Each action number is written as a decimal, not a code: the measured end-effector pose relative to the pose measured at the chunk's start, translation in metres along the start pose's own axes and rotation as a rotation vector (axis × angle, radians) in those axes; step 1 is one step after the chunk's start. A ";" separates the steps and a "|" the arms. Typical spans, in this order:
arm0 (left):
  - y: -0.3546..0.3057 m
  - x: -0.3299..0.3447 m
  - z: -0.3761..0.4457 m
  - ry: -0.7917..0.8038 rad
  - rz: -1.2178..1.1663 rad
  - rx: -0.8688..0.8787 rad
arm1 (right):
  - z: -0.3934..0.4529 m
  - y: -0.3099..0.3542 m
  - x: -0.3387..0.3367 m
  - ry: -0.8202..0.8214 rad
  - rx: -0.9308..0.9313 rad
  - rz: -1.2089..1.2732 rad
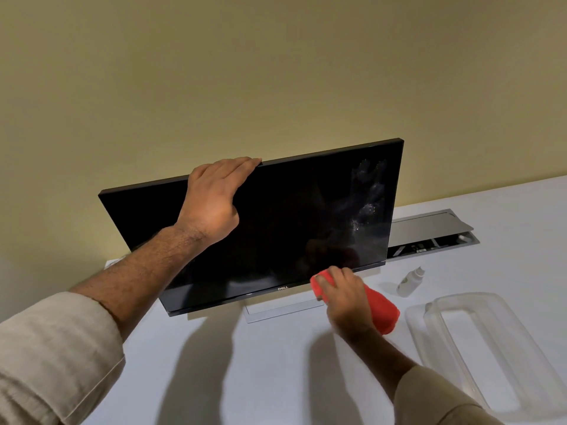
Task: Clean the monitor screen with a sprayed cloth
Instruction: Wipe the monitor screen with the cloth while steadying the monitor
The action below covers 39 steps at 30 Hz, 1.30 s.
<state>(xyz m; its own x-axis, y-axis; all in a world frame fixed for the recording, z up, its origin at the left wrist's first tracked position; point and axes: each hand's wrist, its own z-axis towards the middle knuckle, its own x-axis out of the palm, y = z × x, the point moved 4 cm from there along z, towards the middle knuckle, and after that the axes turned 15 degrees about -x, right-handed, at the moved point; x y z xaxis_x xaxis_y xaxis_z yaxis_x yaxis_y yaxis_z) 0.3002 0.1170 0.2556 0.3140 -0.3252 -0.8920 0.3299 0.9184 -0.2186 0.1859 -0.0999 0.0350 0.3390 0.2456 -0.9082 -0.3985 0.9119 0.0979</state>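
A black monitor (pixel 285 222) stands tilted on a white desk, its screen dark, with wet smears on the right part. My left hand (pixel 214 197) rests over the monitor's top edge, fingers wrapped on the bezel. My right hand (pixel 343 292) grips a red cloth (pixel 383 311) bunched up and pressed at the lower right of the screen near the bottom bezel. A small white spray bottle (pixel 409 282) lies on the desk to the right of the monitor.
A clear plastic container (pixel 491 348) sits at the right of the white desk (pixel 276 363). An open grey cable hatch (pixel 435 231) lies behind the monitor's right side. The monitor's flat stand base (pixel 282 311) sits under the screen. A beige wall is behind.
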 end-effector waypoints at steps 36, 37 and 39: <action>-0.011 -0.017 0.006 0.148 -0.008 -0.018 | 0.051 -0.006 -0.091 -0.466 0.198 0.765; -0.013 -0.019 0.009 0.167 -0.007 -0.004 | 0.065 -0.002 -0.099 -0.493 0.159 0.798; -0.021 -0.022 0.014 0.185 0.038 0.029 | 0.092 0.002 -0.116 -0.572 0.106 0.793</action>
<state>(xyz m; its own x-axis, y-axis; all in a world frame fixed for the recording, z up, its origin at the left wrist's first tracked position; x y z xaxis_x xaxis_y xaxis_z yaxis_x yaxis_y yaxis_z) 0.2989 0.1014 0.2860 0.1583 -0.2408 -0.9576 0.3469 0.9215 -0.1744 0.2238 -0.0969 0.1783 0.3786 0.8960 -0.2321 -0.6193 0.4316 0.6559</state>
